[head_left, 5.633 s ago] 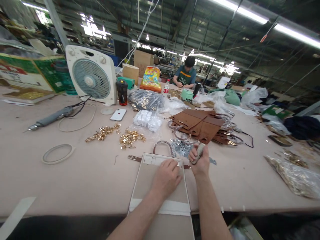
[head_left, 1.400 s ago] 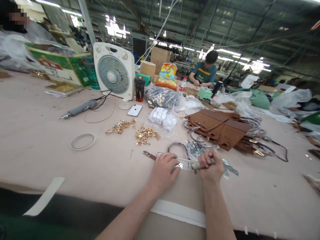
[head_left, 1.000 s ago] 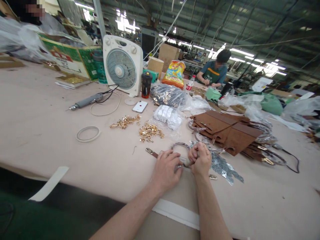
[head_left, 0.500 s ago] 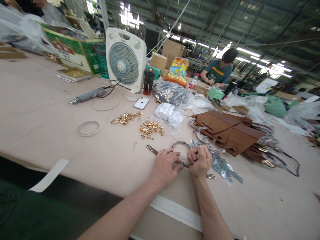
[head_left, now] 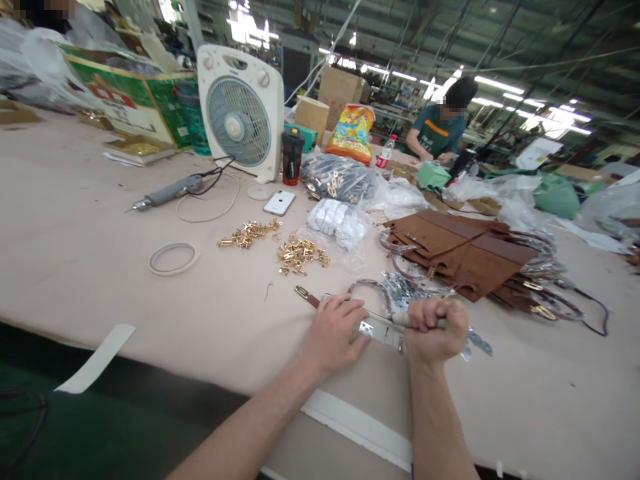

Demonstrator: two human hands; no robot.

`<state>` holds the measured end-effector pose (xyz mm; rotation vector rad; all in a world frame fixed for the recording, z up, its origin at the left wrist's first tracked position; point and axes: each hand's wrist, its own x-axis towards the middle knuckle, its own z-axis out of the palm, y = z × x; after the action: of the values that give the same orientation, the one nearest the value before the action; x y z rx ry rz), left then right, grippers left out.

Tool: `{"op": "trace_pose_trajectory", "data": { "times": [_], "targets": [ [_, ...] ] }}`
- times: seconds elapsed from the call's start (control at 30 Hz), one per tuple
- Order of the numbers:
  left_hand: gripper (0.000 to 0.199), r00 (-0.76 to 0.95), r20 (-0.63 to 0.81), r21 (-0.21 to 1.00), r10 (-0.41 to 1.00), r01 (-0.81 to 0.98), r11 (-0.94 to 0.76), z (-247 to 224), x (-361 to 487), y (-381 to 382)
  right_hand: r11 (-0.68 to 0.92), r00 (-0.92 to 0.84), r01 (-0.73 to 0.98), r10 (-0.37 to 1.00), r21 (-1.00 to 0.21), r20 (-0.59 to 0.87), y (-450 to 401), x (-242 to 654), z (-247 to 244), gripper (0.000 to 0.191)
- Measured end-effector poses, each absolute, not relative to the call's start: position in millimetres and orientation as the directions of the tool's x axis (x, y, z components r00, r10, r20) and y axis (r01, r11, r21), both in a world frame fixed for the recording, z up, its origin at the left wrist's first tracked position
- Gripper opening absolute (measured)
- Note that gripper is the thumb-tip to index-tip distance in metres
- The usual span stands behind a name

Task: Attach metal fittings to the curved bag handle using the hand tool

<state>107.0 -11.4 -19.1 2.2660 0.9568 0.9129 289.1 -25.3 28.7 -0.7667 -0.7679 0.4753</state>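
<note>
My left hand (head_left: 336, 333) lies with its fingers spread on a pale bag piece, beside a small silvery metal plate (head_left: 367, 329). My right hand (head_left: 436, 328) is closed in a fist round a tool with a pale handle (head_left: 401, 319), most of which the fingers hide. A brown strap with a gold fitting (head_left: 306, 295) sticks out beyond my left hand. Behind the piece arches a wrapped brown handle (head_left: 371, 285). Silvery metal plates (head_left: 400, 287) lie in a heap behind my right hand.
Gold fittings (head_left: 301, 253), a phone (head_left: 279, 202), a white fan (head_left: 241, 113), a grey electric screwdriver (head_left: 170, 192) and a tape ring (head_left: 173, 259) lie or stand leftward. Stacked brown bag pieces (head_left: 460, 253) are at right. A person (head_left: 440, 127) works behind.
My right hand has moved right, away from my left hand, with the tool in it. The small metal plate beside my left hand now shows. The view has shifted slightly.
</note>
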Motion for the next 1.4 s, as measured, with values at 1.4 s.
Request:
{"op": "trace_pose_trajectory", "data": {
  "times": [1.4],
  "targets": [
    [0.013, 0.666, 0.33, 0.526, 0.669, 0.459, -0.716, 0.1, 112.7, 26.1, 0.249, -0.043, 0.674, 0.953, -0.696, 0.3, -61.1, 314.3, -5.4, 0.019]
  ]
}}
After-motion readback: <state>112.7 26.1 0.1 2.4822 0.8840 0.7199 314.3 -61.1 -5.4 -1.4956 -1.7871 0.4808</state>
